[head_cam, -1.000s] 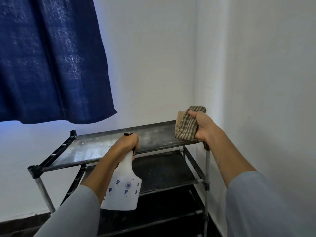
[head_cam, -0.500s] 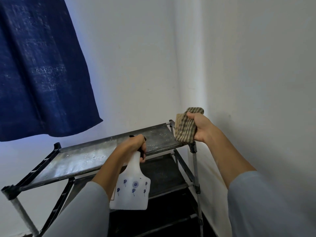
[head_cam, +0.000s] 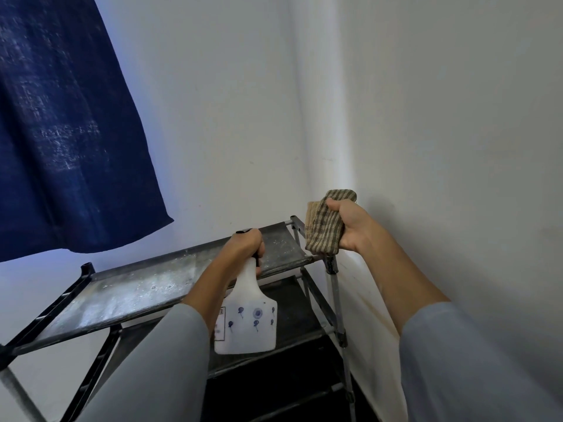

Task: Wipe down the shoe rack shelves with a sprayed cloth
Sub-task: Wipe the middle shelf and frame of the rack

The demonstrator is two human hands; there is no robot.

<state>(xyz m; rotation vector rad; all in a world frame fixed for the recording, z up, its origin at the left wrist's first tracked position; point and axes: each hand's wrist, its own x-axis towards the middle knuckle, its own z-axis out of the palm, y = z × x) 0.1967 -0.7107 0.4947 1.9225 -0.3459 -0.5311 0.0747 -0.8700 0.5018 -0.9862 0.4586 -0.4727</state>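
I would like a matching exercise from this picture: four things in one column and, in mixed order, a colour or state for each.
Things:
1. spray bottle
2. cloth
3. top shelf
4. curtain

States:
a. dark blue, hanging at upper left
b. striped, held in the right hand
c. dusty, streaked grey
d. white with small blue prints, held in the left hand

Pairs: 1-d, 2-b, 3-c, 4-a

dark blue woven fabric curtain: hangs upper left, in front of wall | plain white painted walls: meet in corner

head view looks down, close over the shoe rack.
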